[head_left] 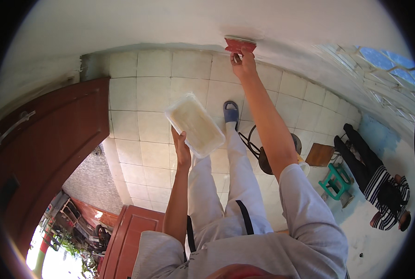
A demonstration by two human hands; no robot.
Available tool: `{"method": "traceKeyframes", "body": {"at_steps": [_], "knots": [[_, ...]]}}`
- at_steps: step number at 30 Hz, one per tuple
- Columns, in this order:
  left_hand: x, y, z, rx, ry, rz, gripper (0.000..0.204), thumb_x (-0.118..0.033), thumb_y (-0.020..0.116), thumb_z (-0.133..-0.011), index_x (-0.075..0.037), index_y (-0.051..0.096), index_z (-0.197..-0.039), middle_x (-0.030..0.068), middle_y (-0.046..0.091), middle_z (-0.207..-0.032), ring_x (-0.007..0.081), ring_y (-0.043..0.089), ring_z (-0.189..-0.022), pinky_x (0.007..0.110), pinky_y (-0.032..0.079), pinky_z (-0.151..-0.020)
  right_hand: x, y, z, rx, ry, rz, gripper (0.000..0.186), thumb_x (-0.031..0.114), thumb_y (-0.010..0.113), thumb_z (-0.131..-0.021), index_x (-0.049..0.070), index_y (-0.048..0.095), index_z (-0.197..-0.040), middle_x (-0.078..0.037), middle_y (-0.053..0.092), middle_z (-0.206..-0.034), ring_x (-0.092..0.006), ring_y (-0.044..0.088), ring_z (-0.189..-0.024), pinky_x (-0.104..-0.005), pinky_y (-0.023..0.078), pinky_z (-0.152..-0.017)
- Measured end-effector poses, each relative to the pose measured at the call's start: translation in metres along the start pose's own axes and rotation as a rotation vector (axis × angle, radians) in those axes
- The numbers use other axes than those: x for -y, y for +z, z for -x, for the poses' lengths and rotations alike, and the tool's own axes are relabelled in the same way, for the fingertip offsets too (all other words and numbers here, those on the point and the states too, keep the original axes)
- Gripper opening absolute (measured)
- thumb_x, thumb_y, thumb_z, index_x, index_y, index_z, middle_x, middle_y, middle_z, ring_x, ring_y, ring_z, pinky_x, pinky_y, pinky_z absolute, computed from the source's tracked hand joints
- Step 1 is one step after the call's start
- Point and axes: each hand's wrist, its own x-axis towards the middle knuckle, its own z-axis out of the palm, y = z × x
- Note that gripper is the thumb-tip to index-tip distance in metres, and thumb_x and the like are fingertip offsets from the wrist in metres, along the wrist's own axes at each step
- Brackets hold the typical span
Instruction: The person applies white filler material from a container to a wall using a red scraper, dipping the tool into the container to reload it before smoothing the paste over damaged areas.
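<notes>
My right hand (244, 66) grips a red flat spreader (240, 44), whose pale edge lies against the white wall (179, 23) just above the grey band where it meets the tiled floor. My left hand (181, 148) holds a translucent rectangular plastic container (195, 122) by its left side, out over the floor; a pale beige substance covers its bottom. The arm of my right hand reaches up and forward, so the hand is well beyond the container.
Brown doors (49, 111) stand at left, with clutter outside. My sandalled foot (230, 109) rests on tiles (153, 93). A dark object with curved tubing (265, 162) is partly behind my arm. At right are a barred window (384, 69), a green stool (335, 181) and another person (377, 190) in striped top.
</notes>
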Motion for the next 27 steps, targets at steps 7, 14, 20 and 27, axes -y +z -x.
{"method": "traceKeyframes", "body": {"at_steps": [7,14,20,27], "knots": [[-0.013,-0.005,-0.003,0.029,0.008,-0.023,0.081,-0.039,0.056,-0.095,-0.005,0.021,-0.160,0.0146,0.034,-0.156,0.0287,0.031,-0.146,0.042,0.025,-0.120,0.012,0.035,0.061,0.049,-0.058,-0.054,0.014,0.014,0.059,-0.103,0.011,0.057,-0.117,-0.003,0.060,-0.110,-0.0186,0.058,-0.099,-0.0346,0.053,-0.082],[-0.023,-0.014,-0.004,0.057,0.017,-0.042,0.081,-0.039,0.056,-0.095,-0.005,0.021,-0.160,0.0144,0.033,-0.156,0.0280,0.030,-0.146,0.043,0.025,-0.120,0.041,0.012,0.117,0.249,-0.205,-0.080,0.017,0.014,0.064,-0.099,0.007,0.059,-0.114,-0.004,0.062,-0.109,-0.0175,0.058,-0.098,-0.0343,0.051,-0.084],[-0.017,-0.015,-0.002,-0.005,-0.007,-0.025,0.082,-0.043,0.056,-0.094,-0.006,0.022,-0.159,0.0142,0.034,-0.154,0.0282,0.031,-0.145,0.044,0.025,-0.119,0.029,-0.054,0.053,0.106,-0.178,0.063,0.013,0.011,0.062,-0.097,0.004,0.064,-0.108,-0.007,0.067,-0.102,-0.0183,0.063,-0.096,-0.0308,0.055,-0.082],[-0.010,-0.012,-0.005,0.035,-0.018,-0.065,0.084,-0.044,0.055,-0.095,-0.009,0.019,-0.161,0.0139,0.030,-0.158,0.0292,0.030,-0.146,0.046,0.024,-0.120,-0.007,-0.025,-0.046,0.412,0.100,0.078,0.021,0.007,0.053,-0.097,-0.007,0.061,-0.111,-0.016,0.069,-0.105,-0.0201,0.064,-0.086,-0.0279,0.057,-0.073]]}}
